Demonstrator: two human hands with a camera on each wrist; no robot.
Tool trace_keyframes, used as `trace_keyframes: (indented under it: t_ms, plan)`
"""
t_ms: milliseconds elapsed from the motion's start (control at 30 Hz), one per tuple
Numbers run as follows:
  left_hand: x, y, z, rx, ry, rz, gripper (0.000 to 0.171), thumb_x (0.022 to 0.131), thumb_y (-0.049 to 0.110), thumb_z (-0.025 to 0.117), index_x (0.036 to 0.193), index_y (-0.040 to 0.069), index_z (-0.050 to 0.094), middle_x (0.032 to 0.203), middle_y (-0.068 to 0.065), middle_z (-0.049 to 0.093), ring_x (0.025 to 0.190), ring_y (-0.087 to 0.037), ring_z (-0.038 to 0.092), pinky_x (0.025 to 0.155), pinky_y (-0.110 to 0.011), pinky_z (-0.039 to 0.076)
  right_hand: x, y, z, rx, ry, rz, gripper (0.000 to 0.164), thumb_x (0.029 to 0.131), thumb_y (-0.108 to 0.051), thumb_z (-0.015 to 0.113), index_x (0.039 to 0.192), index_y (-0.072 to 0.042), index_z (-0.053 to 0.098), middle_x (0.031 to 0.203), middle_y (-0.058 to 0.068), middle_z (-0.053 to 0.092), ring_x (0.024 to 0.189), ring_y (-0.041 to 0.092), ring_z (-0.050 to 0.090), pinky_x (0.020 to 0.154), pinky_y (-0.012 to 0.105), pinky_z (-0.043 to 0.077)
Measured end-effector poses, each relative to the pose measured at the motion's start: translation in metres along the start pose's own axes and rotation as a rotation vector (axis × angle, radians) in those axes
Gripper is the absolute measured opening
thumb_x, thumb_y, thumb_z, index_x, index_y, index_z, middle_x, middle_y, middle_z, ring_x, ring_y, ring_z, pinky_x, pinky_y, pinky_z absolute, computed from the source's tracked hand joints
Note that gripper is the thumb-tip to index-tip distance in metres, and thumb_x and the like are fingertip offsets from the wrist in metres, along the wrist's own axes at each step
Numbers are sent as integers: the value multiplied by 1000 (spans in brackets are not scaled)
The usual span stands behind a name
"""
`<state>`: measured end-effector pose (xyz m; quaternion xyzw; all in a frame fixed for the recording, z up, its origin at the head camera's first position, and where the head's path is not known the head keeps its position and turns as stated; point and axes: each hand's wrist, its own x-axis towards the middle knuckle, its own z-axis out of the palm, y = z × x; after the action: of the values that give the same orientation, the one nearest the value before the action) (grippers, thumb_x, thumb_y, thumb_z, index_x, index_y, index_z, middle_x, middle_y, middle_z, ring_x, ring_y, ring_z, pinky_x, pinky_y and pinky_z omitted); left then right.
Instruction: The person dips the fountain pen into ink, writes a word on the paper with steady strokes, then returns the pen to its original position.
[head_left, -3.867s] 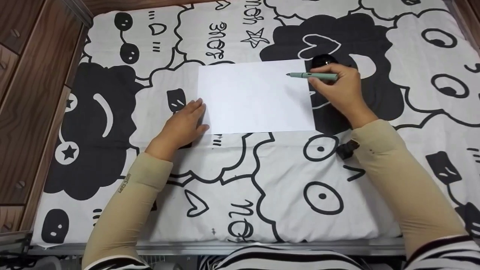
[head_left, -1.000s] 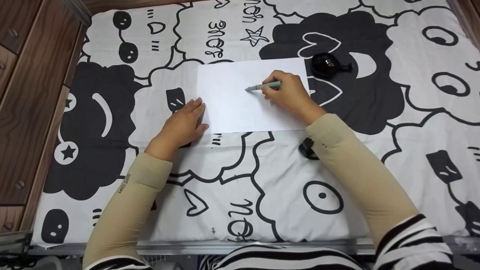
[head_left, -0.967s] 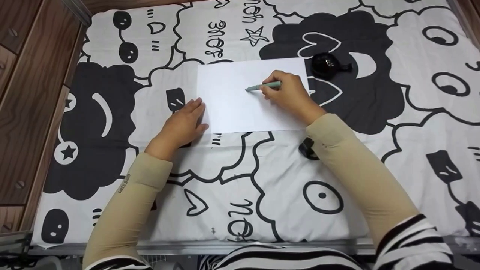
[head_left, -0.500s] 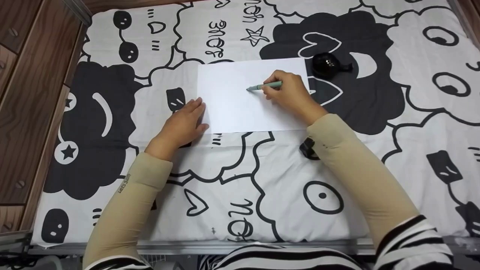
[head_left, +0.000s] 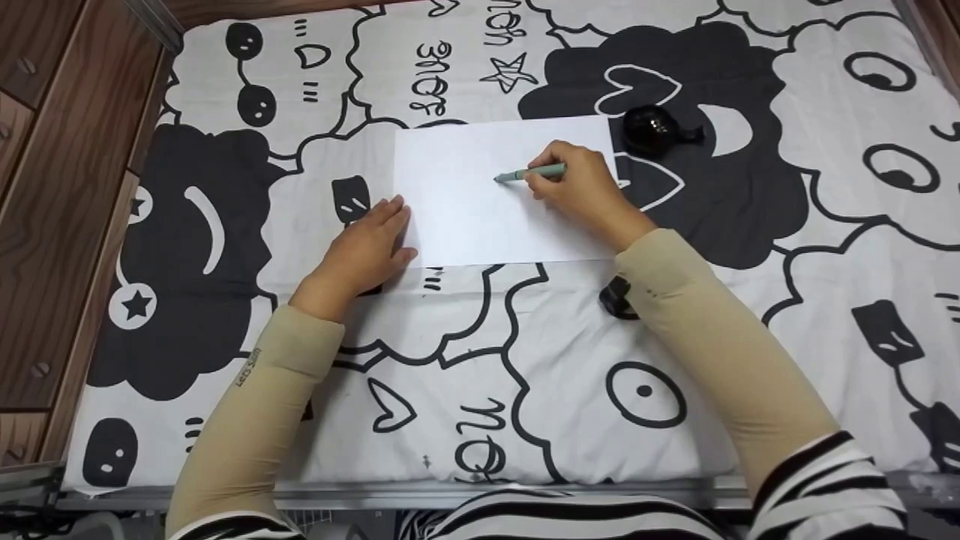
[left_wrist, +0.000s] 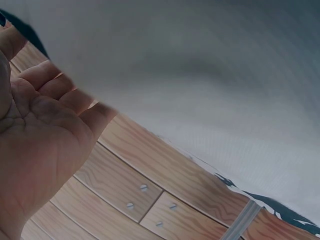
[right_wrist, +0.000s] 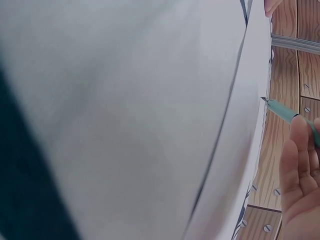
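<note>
A white sheet of paper (head_left: 465,217) lies flat on the patterned cloth. Between thumb and fingers, my right hand (head_left: 581,180) pinches a pale green fountain pen (head_left: 514,175), its tip at about the middle of the sheet. The pen's pointed metal nib shows in the right wrist view, where the fountain pen (right_wrist: 282,111) points at the white paper. My left hand (head_left: 367,244) rests palm down, fingers extended, at the sheet's left edge. In the left wrist view, the left hand (left_wrist: 50,135) shows its palm side. I see no clear marks on the paper.
A glossy black rounded object with a narrow neck (head_left: 651,131) lies just right of the paper. The black-and-white cloth (head_left: 480,322) covers the surface. Wood-grain panels (head_left: 90,165) border the left side. A small black thing (head_left: 616,298) shows partly under my right sleeve.
Since the oldest frame, my right hand has carried the fountain pen left and slightly down, from the paper's right edge to its middle. My left hand stays put. Over the last second, little moves.
</note>
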<state>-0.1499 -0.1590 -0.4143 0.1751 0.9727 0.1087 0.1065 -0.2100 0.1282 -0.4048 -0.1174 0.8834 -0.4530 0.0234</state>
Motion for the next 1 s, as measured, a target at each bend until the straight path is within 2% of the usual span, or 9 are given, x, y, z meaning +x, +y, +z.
trace_keyframes:
  t_ms: [433,700,1000]
  plan:
    - [0,-1,-1,14,-9,17,60,85,33,52,133,3,31,139,-9,22,126,-23,16,99,-38,21,-2,2,-3,-8,1,-7,11,78,-18,63,85,-10,60,71,-3,62,60,7,57,55,19,45]
    - [-1,0,-1,10,4,24,61,84,33,53,132,3,32,139,-10,23,126,-24,17,100,-38,20,-4,5,-7,-10,14,-12,11,77,-18,63,84,-9,61,70,-3,62,58,8,55,52,19,43]
    - [0,-1,0,2,-2,22,61,84,33,53,133,3,31,139,-9,22,126,-25,17,100,-38,20,-6,7,-11,-13,25,21,11,78,-19,63,83,-10,61,68,-2,62,56,10,56,50,20,44]
